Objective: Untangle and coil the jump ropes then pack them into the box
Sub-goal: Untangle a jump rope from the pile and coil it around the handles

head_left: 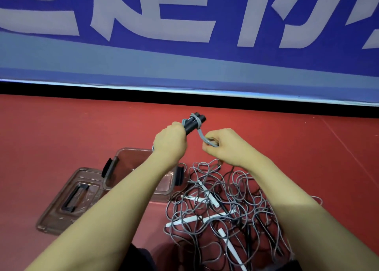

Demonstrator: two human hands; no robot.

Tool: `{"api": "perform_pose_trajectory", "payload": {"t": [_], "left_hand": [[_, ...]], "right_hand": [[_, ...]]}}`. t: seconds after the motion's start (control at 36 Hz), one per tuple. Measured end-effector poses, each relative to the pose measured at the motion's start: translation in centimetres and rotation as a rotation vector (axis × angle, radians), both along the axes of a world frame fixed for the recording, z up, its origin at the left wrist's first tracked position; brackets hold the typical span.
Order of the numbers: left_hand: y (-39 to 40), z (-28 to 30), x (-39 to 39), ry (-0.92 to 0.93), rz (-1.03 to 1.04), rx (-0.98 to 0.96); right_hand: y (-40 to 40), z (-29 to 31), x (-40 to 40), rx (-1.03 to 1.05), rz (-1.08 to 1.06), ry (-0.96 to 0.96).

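My left hand (170,140) grips a pair of black jump-rope handles (194,122) held together above the floor, with grey cord wound around them. My right hand (223,145) pinches a loop of that grey cord (202,136) just right of the handles. Below my right forearm a tangled pile of jump ropes (223,207) lies on the red floor, grey and black cords mixed with white handles (207,193). A clear brownish plastic box (125,158) with black clips stands open under my left forearm, partly hidden by it.
The box lid (67,201) with a black handle lies flat on the floor left of the box. A blue banner with large pale characters (184,35) stands along the far edge of the red floor (61,127). My dark-clothed knees show at the bottom edge.
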State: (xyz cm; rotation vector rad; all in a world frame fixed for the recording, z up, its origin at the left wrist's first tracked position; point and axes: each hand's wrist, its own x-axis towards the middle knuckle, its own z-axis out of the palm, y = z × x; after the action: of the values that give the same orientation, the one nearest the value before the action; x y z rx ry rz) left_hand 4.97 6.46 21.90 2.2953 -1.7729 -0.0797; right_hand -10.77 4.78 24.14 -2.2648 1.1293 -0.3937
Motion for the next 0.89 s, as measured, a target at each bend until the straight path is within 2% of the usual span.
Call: {"api": "perform_pose_trajectory", "payload": {"t": [0.17, 0.28, 0.36, 0.47, 0.53, 0.64, 0.78, 0.89], "left_hand": [[0.4, -0.4, -0.7, -0.194, -0.107, 0.078], [0.6, -0.4, -1.1, -0.278, -0.219, 0.100], [0.7, -0.6, -1.3, -0.371, -0.342, 0.089], [1.2, -0.6, -1.4, -0.483, -0.543, 0.092], [1.1, -0.5, -1.3, -0.471, -0.607, 0.027], [0.8, -0.3, -1.3, -0.315, -0.748, -0.269], [0.7, 0.5, -1.7, -0.276, -0.766, -0.500], [1.3, 2.0, -2.0, -0.228, -0.762, -0.596]], "right_hand": [[0.6, 0.7, -0.5, -0.264, 0.001, 0.095], [0.7, 1.0, -0.9, -0.401, -0.120, 0.009], [0.5, 0.7, -1.3, -0.351, -0.221, -0.117], [-0.3, 0.4, -1.7, -0.271, -0.289, -0.070], [-0.8, 0.2, -2.1, -0.240, -0.316, -0.107], [-1.5, 0.0, -3.4, -0.185, -0.346, -0.201], [-1.6, 0.0, -4.3, -0.142, -0.322, -0.301], [-1.2, 0.6, -3.6, -0.096, -0.291, -0.381]]}}
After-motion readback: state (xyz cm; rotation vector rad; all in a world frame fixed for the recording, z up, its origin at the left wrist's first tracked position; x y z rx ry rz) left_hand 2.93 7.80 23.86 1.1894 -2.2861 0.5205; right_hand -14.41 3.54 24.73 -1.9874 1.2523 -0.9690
